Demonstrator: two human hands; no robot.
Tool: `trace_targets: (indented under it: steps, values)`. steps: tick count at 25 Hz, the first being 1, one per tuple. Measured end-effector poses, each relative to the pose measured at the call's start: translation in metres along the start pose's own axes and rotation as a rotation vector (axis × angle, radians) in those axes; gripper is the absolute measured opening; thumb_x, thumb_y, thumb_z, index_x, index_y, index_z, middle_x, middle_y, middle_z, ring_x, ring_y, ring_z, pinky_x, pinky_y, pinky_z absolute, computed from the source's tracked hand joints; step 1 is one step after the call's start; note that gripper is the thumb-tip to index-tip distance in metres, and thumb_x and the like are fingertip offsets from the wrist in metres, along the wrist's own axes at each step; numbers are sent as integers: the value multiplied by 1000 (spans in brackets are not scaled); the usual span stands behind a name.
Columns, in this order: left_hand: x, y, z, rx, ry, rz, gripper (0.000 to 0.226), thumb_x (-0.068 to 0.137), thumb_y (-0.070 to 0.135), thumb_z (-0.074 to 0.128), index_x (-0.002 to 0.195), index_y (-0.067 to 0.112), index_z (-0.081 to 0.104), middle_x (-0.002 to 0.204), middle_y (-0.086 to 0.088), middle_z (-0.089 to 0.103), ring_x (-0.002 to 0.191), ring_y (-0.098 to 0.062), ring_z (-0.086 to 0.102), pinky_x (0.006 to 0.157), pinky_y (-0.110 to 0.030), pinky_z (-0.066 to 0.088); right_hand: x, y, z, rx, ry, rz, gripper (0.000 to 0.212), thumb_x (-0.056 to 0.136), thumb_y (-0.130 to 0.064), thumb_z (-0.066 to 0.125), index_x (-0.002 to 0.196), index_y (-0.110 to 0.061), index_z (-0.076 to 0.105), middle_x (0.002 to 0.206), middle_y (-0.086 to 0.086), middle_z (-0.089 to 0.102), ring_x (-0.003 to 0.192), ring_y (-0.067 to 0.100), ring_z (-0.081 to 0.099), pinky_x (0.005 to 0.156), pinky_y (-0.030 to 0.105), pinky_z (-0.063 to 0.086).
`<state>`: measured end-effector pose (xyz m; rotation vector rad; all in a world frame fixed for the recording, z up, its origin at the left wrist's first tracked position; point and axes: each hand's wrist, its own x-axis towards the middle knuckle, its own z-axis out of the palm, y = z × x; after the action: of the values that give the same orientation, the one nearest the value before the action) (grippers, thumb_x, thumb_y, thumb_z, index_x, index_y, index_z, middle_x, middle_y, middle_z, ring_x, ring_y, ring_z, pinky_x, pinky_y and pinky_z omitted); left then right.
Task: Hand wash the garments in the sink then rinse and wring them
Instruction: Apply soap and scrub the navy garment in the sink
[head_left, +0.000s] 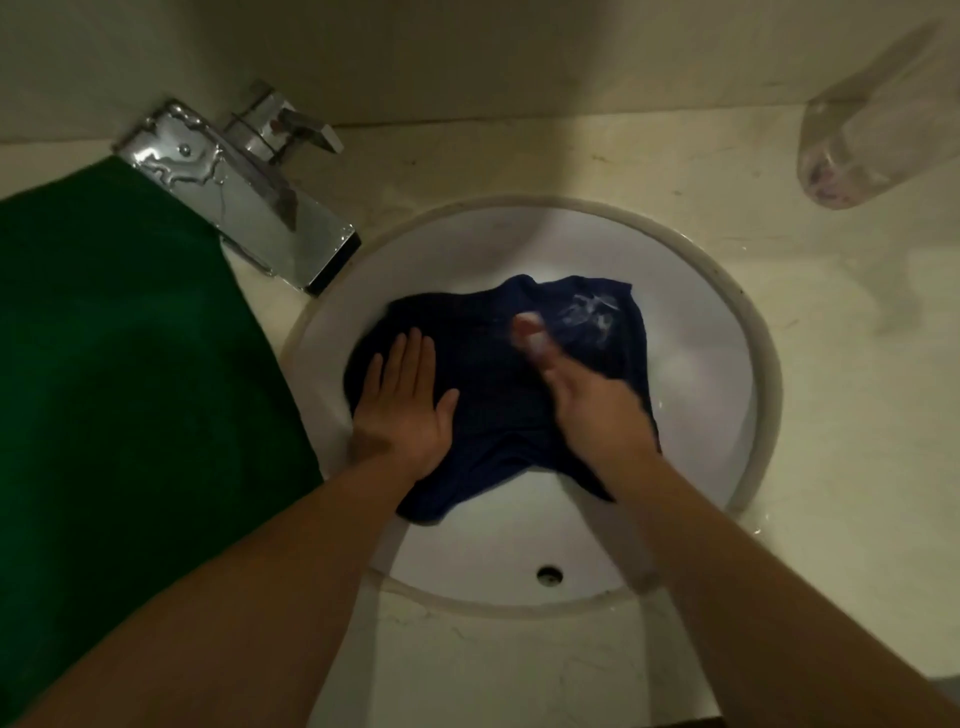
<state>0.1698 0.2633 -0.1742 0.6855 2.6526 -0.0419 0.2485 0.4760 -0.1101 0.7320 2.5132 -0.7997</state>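
Navy garment (493, 395) spread in white basin (696, 343), suds at far right | left hand (402, 402) flat, fingers straight, pressing its left side | right hand (597, 410) blurred, gripping pale bar (530, 332) against it | green cloth (130, 338) on counter beside faucet (234, 176)

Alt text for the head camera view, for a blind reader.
A dark blue garment lies in a white round sink; the left hand presses flat on it while the blurred right hand works a sudsy patch. A green cloth and chrome faucet sit at left.
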Motion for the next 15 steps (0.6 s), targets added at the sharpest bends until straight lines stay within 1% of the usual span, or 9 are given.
trace_targets:
  steps: [2, 4, 6, 8, 9, 10, 12, 13, 15]
  values:
    - [-3, 3, -1, -13, -32, -16, 80, 87, 52, -19, 153, 8, -17, 170, -10, -9, 157, -22, -7, 121, -39, -15, 4, 35, -19, -14, 142, 173, 45, 111, -48, 26, 154, -62, 26, 118, 16, 70, 88, 34, 63, 87, 42, 51]
    - [-5, 6, -1, 9, -31, -10, 80, 84, 52, -24, 151, 8, -23, 169, -10, -14, 156, -22, -12, 121, -39, -17, 2, 29, -14, 49, 185, 178, 45, 110, -49, 31, 154, -60, 29, 117, 16, 71, 94, 37, 66, 92, 45, 54]
    - [-8, 7, 4, 19, -10, -12, 79, 87, 52, -20, 152, 6, -18, 169, -12, -9, 157, -24, -6, 122, -40, -13, -1, -7, 4, 199, 49, 104, 44, 103, -65, 36, 148, -65, 35, 114, 10, 73, 97, 33, 69, 96, 47, 54]
    - [-8, 6, 6, 1, 43, -23, 78, 95, 52, -9, 156, 4, -4, 169, -15, 5, 157, -26, 7, 124, -41, -5, -10, -22, 8, 110, -104, -14, 40, 99, -75, 30, 138, -76, 36, 112, 8, 70, 98, 31, 69, 97, 46, 53]
    - [-6, 5, 5, -5, 34, -20, 77, 96, 51, -8, 157, 5, -1, 169, -14, 6, 157, -25, 7, 124, -41, -4, -7, -10, 3, 64, -100, -17, 36, 101, -72, 28, 136, -79, 34, 109, 9, 68, 96, 32, 68, 95, 45, 53]
    - [-6, 5, 5, -3, 8, -13, 78, 94, 51, -11, 158, 6, -3, 170, -13, 2, 157, -24, 3, 125, -40, -6, -2, 7, -8, 26, -22, 33, 38, 105, -63, 29, 142, -73, 34, 106, 11, 67, 93, 33, 67, 91, 44, 53]
    - [-6, 5, 6, 0, -11, -4, 79, 91, 50, -16, 157, 7, -10, 170, -11, -5, 157, -22, -5, 125, -40, -9, 4, 36, -23, -74, 142, 163, 44, 110, -47, 32, 154, -51, 38, 101, 15, 68, 90, 36, 65, 86, 44, 52]
    - [-6, 6, 4, -1, 12, 1, 78, 91, 50, -16, 156, 7, -12, 170, -11, -5, 157, -23, -4, 125, -40, -9, 2, 34, -21, -41, 191, 182, 46, 111, -43, 33, 156, -47, 36, 101, 17, 69, 90, 37, 66, 86, 44, 53]
    - [-9, 6, 0, -4, 14, 11, 77, 91, 50, -15, 154, 6, -13, 169, -12, -6, 157, -25, -4, 123, -41, -8, -5, 0, 1, 63, 113, 43, 49, 111, -40, 36, 155, -58, 27, 100, 14, 72, 86, 31, 68, 87, 44, 57]
